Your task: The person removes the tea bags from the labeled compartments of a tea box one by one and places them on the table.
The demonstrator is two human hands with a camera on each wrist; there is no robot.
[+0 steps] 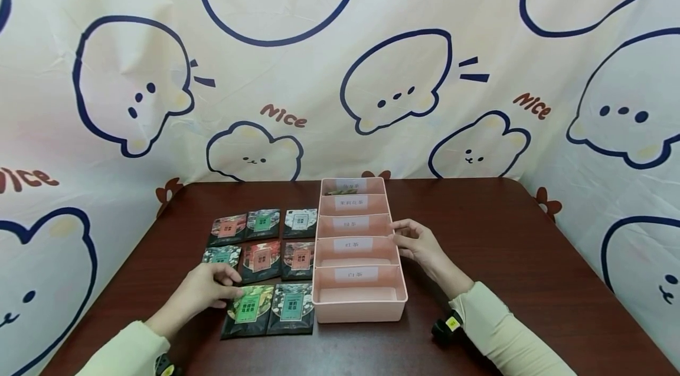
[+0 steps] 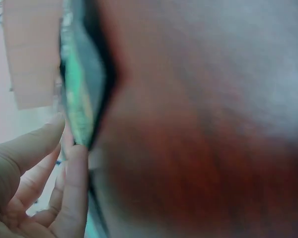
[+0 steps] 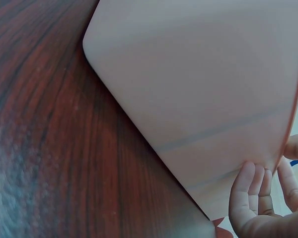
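My left hand [image 1: 204, 290] reaches over the left corner of a dark tea packet with a green label [image 1: 247, 308], its thumb at the packet's edge and the fingertips spread apart. In the left wrist view, the fingertips lie right beside the green tea packet [image 2: 79, 94]. Next to that packet is one with a teal label [image 1: 291, 309]. On the other side, my right hand [image 1: 425, 249] touches the right rim of a pink divided box [image 1: 358, 312]. In the right wrist view its fingers [image 3: 248, 186] rest against the box's outer wall [image 3: 198, 74].
More tea packets lie in rows left of the box, including red [image 1: 261, 259], green [image 1: 262, 222] and white [image 1: 300, 222] labelled ones. White labels mark the box's compartments; something greenish lies in the farthest one [image 1: 342, 191]. A patterned curtain [image 1: 319, 81] stands behind the brown table [image 1: 478, 211].
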